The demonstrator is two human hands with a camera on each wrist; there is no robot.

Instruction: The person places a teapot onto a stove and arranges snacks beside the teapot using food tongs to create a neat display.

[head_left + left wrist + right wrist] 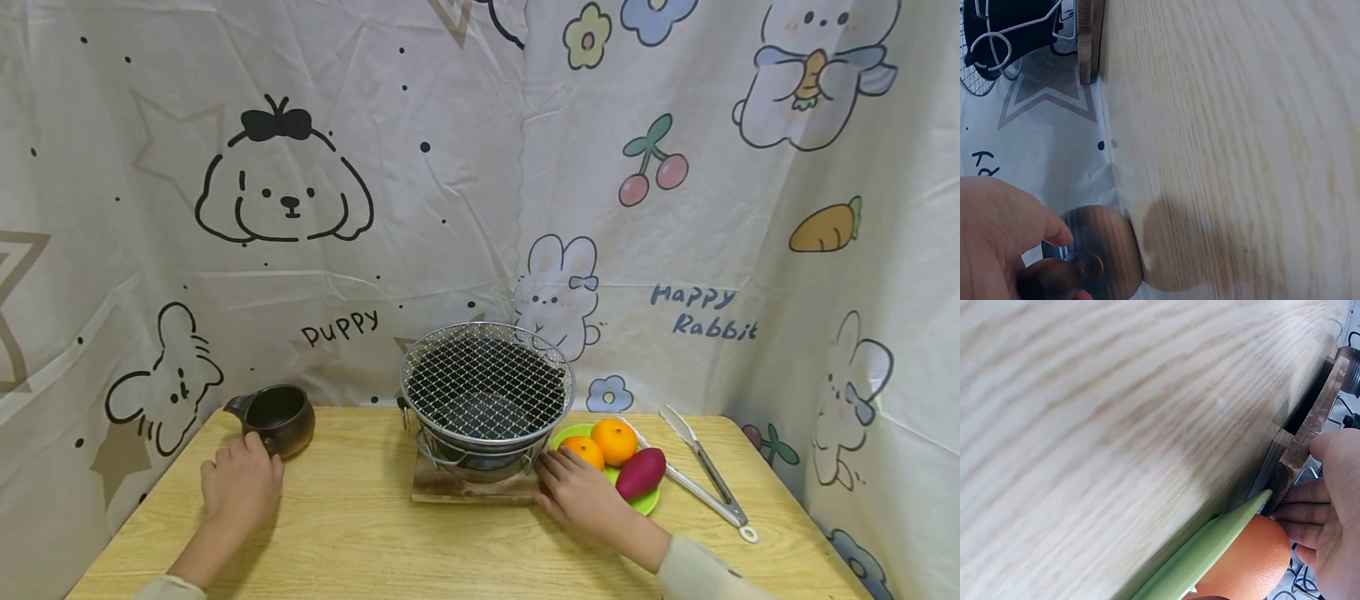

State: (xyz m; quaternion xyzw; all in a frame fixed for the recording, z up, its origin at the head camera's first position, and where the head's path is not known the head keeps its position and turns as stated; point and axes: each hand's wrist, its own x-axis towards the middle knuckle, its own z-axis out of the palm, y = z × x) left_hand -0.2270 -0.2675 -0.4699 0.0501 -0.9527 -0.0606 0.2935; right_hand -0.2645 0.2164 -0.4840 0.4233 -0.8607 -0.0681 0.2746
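My left hand [242, 479] grips the handle of a dark brown pitcher [288, 421] at the table's back left. Its spout points left. In the left wrist view, the thumb and fingers wrap the pitcher's stubby round handle [1050, 279]. My right hand [581, 493] holds the right end of a wooden board [480, 490], thumb at the front edge and fingers round the side. On that board stands a small grill stove with a round wire mesh [487, 383]. Right next to the fingers, an orange [1250, 559] sits on a green plate [1204, 553].
The green plate carries two oranges [615, 442] and a purple sweet potato [641, 473], partly behind my right hand. Tongs [716, 475] with white tips lie spread open to the right. A printed cloth [450, 208] hangs close behind the wooden table [360, 533].
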